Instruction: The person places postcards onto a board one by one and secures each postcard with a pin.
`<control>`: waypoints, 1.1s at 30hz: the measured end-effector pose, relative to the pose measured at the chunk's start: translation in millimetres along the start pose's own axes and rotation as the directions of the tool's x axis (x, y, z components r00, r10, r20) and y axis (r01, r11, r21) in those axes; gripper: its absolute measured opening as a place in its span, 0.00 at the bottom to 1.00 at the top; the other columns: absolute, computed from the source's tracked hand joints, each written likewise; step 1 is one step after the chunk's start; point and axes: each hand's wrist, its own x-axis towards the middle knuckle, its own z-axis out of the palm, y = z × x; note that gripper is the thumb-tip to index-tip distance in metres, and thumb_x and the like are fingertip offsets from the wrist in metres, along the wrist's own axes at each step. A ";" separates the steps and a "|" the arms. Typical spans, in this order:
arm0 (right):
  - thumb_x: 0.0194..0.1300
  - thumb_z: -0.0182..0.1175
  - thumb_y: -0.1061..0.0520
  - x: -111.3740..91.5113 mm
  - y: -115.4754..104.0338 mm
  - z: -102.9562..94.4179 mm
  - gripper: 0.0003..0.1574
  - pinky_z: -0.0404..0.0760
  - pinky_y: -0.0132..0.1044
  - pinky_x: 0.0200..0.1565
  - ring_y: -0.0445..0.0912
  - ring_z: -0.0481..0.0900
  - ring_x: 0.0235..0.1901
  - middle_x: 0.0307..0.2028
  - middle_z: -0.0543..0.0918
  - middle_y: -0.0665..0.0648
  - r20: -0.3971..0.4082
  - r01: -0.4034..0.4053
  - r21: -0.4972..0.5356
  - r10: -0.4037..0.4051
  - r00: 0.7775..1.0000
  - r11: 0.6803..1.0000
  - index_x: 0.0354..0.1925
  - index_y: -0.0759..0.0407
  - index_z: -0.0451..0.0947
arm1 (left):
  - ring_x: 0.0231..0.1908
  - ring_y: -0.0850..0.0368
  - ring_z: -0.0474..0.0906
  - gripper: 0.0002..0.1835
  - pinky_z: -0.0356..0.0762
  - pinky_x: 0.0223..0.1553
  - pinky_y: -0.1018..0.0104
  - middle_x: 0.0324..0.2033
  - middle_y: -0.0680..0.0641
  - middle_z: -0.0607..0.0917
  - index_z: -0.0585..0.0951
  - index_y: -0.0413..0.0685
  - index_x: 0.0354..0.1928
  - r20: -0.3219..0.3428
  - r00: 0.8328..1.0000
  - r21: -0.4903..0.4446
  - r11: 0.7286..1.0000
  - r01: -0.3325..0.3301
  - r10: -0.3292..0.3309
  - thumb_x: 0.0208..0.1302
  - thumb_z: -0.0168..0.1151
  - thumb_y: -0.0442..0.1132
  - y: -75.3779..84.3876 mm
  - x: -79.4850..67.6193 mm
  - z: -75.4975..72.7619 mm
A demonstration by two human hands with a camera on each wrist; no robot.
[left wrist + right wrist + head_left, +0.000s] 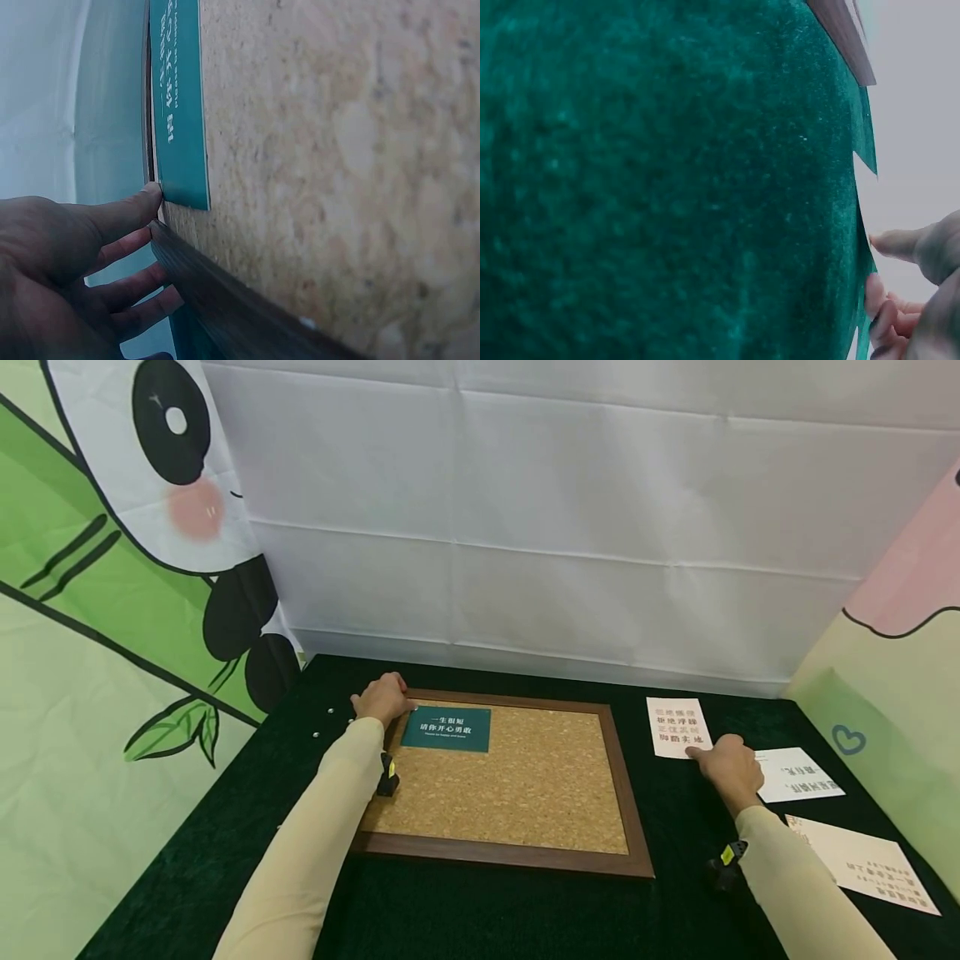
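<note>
A framed corkboard (540, 793) lies on the dark green cloth, with a teal card (446, 729) bearing white writing at its upper left. My left hand (381, 697) holds the board's far left corner. Its thumb presses by the teal card's corner, and in the left wrist view the other fingers lie against the outer side of the wooden frame (225, 292). Off to the right, my right hand (727, 768) pinches the near edge of a white card (675, 727) with printed characters. The right wrist view shows thumb and fingertips at this card's edge (865, 180).
Two more white cards, one (798, 775) beside my right hand and one (870, 864) nearer me, lie at the table's right side. Several small white bits (316, 735) lie left of the board. A white cloth backdrop (555, 543) rises behind the table.
</note>
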 end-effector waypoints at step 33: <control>0.70 0.54 0.54 -3.7 5.0 -38.0 0.19 0.65 0.52 0.40 0.62 0.72 0.43 0.42 0.80 0.69 -0.126 0.117 0.207 -0.092 0.988 0.971 0.47 0.69 0.79 | 0.53 0.39 0.75 0.21 0.56 0.62 0.36 0.53 0.38 0.81 0.76 0.42 0.55 0.003 1.000 -0.002 1.000 -0.013 0.013 0.65 0.66 0.45 -1.7 0.5 1.2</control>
